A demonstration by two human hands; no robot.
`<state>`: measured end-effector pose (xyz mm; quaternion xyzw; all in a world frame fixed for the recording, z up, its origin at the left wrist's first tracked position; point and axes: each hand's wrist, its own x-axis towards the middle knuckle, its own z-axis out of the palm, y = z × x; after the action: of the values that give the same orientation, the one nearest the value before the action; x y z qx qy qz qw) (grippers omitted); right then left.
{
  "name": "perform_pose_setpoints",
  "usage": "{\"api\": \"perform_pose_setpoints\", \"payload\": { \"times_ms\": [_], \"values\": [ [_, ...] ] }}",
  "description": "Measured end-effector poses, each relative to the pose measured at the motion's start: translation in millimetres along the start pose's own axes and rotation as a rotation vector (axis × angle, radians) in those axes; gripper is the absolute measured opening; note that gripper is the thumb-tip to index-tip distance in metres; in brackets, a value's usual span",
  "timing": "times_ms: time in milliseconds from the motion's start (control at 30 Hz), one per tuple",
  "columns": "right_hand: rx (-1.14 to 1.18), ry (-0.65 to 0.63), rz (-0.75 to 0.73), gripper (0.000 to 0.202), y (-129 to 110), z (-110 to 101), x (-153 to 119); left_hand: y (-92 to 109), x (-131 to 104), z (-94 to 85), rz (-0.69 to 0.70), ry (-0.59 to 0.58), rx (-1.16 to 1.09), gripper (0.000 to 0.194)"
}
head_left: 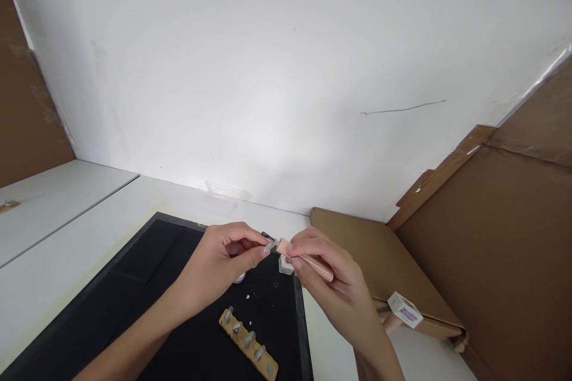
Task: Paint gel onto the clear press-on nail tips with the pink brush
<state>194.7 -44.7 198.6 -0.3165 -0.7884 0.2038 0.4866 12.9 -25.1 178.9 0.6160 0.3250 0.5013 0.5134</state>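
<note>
Over the far right part of a black mat, my two hands meet at their fingertips. My left hand is closed in a pinch on a small greyish, translucent piece. A pink, pen-shaped tool lies in the closed fingers of my right hand. Its blunt pink end points left, close against the greyish piece; whether they touch I cannot tell. Behind the fingers, a small white box is partly hidden. Below the hands, a wooden strip bears several short grey pegs or bits.
A flat cardboard box lies on the white table at right, beside an upright cardboard panel. Another small white box with a purple picture rests at its near edge. White scraps dot the mat. A white wall stands behind.
</note>
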Motion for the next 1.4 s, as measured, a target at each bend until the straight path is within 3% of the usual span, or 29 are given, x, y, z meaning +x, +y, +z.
{"api": "perform_pose_setpoints", "payload": {
  "times_ms": [133, 633, 833, 1400],
  "values": [
    [-0.070, 0.045, 0.024, 0.022, -3, -1, 0, 3, -2, 4.9, -0.001, 0.032, 0.005, 0.006],
    [-0.142, -0.041, 0.051, 0.023, 5, -2, 0, -9, 8, 0.1, -0.161, 0.019, -0.034, 0.014],
    [-0.119, -0.070, 0.090, 0.022, 6, -3, 2, -11, 9, -0.7, -0.150, 0.005, -0.014, 0.015],
    [-0.193, -0.035, -0.004, 0.027, 0, -6, -1, -7, 6, 0.7, -0.081, 0.006, 0.034, 0.011]
  ]
}}
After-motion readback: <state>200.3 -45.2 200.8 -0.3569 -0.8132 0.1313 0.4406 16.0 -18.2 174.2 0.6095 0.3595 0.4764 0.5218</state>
